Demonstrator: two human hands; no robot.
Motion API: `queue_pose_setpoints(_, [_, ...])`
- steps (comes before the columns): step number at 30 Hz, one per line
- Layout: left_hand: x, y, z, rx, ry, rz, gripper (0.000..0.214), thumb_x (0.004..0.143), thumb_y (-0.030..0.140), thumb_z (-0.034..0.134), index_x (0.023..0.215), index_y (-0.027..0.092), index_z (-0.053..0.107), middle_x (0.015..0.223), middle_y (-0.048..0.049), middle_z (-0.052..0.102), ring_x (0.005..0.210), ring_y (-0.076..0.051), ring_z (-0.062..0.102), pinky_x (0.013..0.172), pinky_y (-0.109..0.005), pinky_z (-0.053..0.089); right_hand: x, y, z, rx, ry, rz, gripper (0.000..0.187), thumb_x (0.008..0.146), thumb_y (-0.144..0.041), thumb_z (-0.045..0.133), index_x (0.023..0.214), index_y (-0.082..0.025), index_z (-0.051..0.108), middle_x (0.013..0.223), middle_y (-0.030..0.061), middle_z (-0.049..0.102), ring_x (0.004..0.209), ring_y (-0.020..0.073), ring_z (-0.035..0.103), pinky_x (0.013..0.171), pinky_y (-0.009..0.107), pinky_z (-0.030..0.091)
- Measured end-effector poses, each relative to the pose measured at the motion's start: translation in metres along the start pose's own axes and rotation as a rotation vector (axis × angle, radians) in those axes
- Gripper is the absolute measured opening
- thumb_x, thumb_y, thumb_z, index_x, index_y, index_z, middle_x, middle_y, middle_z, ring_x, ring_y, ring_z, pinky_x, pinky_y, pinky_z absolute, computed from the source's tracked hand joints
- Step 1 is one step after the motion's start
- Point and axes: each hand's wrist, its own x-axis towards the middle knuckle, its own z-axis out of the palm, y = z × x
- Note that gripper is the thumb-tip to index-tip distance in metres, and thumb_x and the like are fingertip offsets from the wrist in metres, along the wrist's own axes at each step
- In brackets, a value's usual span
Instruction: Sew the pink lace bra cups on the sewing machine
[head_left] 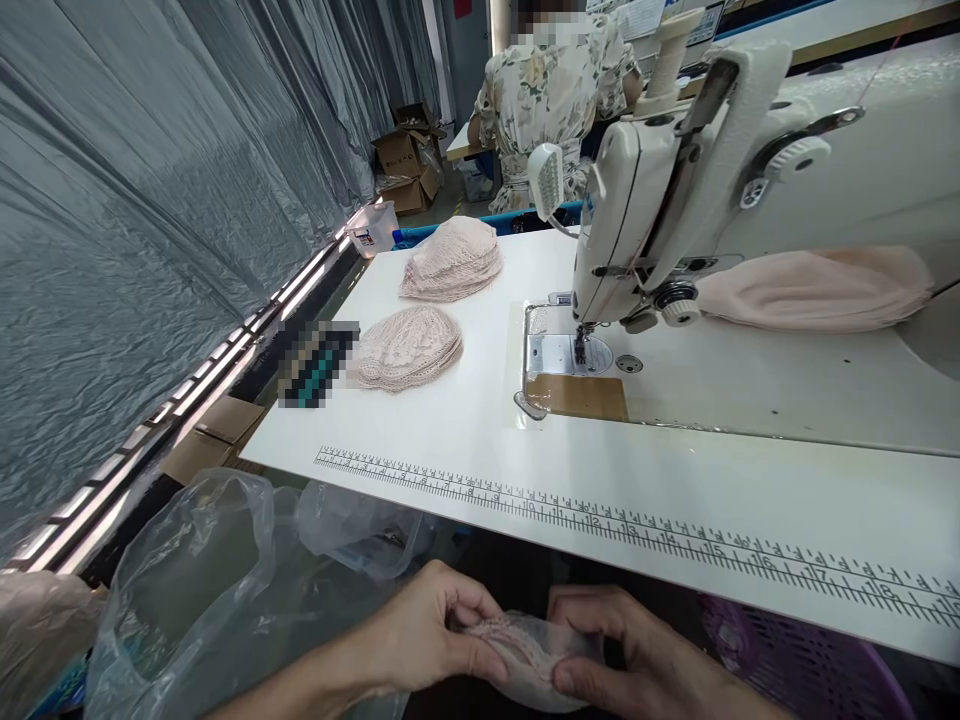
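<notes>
Between my two hands, in front of the table's near edge, is a small piece of pale pink lace and sheer fabric [525, 648]. My left hand [431, 635] pinches its left side between thumb and fingers. On the other side, my right hand [622, 650] grips the fabric with the thumb pressed on top. Two stacks of pink lace pieces, a nearer one [411, 348] and a farther one [454, 258], lie on the white sewing table [450, 440]. To the right stands a white sewing machine [637, 230], its presser foot [580, 345] over the metal plate.
Smooth pink fabric [817, 290] lies under the machine arm. A printed ruler [600, 515] runs along the table's front edge. Below are a clear plastic bag [187, 590] and a purple basket [817, 660]. Another person [551, 100] sits beyond the table, near cardboard boxes [405, 165].
</notes>
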Motion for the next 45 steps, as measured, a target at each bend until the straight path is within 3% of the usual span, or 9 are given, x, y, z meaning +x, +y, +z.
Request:
queue_pose_setpoints(5, [0.000,0.003,-0.001,-0.011,-0.042,0.002,0.027,0.060,0.036,0.081,0.071,0.012,0.074,0.055,0.0034,0.053,0.053,-0.008,0.038,0.051,-0.019,0.028,0.001,-0.002,-0.001,0.003,0.006,0.023,0.016,0.077,-0.030,0.060,0.068,-0.019,0.052,0.071,-0.0021,0.050,0.072,0.0150,0.047,0.063,0.024,0.034])
queue_pose_setpoints(10, [0.001,0.009,-0.002,-0.073,-0.046,-0.024,0.033,0.054,0.040,0.084,0.066,0.012,0.073,0.055,0.0022,0.056,0.053,-0.008,0.041,0.054,-0.020,0.033,0.000,-0.007,-0.002,0.036,0.004,0.011,0.019,0.078,-0.033,0.059,0.068,-0.019,0.052,0.072,-0.0022,0.048,0.070,0.0144,0.044,0.063,0.025,0.034])
queue_pose_setpoints(21, [0.002,-0.004,0.000,0.011,0.095,0.022,0.026,0.050,0.032,0.086,0.059,0.011,0.073,0.051,0.0016,0.057,0.050,-0.008,0.041,0.050,-0.019,0.029,-0.003,-0.012,0.000,-0.082,0.002,0.076,0.009,0.074,-0.026,0.062,0.078,-0.021,0.056,0.083,-0.0013,0.056,0.079,0.0164,0.051,0.067,0.024,0.037])
queue_pose_setpoints(27, [0.002,-0.003,0.001,0.016,0.118,0.049,0.026,0.050,0.030,0.087,0.059,0.011,0.072,0.054,0.0010,0.060,0.052,-0.009,0.045,0.051,-0.019,0.031,0.000,-0.013,0.003,-0.069,0.008,0.119,0.016,0.069,-0.025,0.068,0.082,-0.020,0.059,0.081,-0.0022,0.057,0.076,0.0157,0.051,0.063,0.023,0.036])
queue_pose_setpoints(32, [0.000,0.001,0.004,0.117,0.159,0.023,0.029,0.049,0.035,0.087,0.056,0.013,0.070,0.054,0.0022,0.059,0.054,-0.010,0.045,0.052,-0.019,0.033,0.003,-0.009,0.005,-0.063,0.016,0.014,0.010,0.076,-0.022,0.063,0.069,-0.018,0.056,0.072,-0.0041,0.049,0.067,0.0112,0.046,0.058,0.021,0.032])
queue_pose_setpoints(36, [-0.003,0.005,0.006,0.223,0.198,0.025,0.030,0.050,0.038,0.087,0.057,0.014,0.070,0.054,0.0039,0.055,0.058,-0.010,0.044,0.053,-0.019,0.032,0.005,-0.004,0.007,-0.028,0.034,-0.056,0.011,0.072,-0.014,0.063,0.065,-0.018,0.055,0.074,-0.0039,0.050,0.067,0.0105,0.046,0.057,0.021,0.031])
queue_pose_setpoints(38, [-0.004,0.007,0.004,0.220,0.155,0.058,0.029,0.055,0.038,0.085,0.060,0.014,0.071,0.055,0.0042,0.055,0.058,-0.010,0.044,0.055,-0.019,0.033,0.006,-0.003,0.007,0.009,0.033,-0.073,0.012,0.071,-0.014,0.064,0.065,-0.018,0.054,0.074,-0.0040,0.049,0.066,0.0101,0.045,0.056,0.021,0.031])
queue_pose_setpoints(43, [-0.004,0.013,-0.001,0.173,-0.096,0.137,0.027,0.065,0.036,0.079,0.078,0.013,0.074,0.059,0.0048,0.051,0.059,-0.009,0.040,0.055,-0.018,0.032,0.006,-0.003,0.004,0.070,0.002,-0.058,0.012,0.070,-0.016,0.064,0.063,-0.017,0.054,0.072,-0.0039,0.048,0.064,0.0101,0.043,0.055,0.022,0.030])
queue_pose_setpoints(45, [-0.002,0.015,-0.001,0.153,-0.125,0.136,0.023,0.069,0.033,0.076,0.079,0.013,0.074,0.058,0.0054,0.046,0.057,-0.008,0.036,0.053,-0.018,0.029,0.005,-0.004,0.003,0.080,-0.001,-0.051,0.012,0.070,-0.017,0.063,0.063,-0.017,0.055,0.072,-0.0034,0.048,0.065,0.0107,0.045,0.057,0.022,0.031])
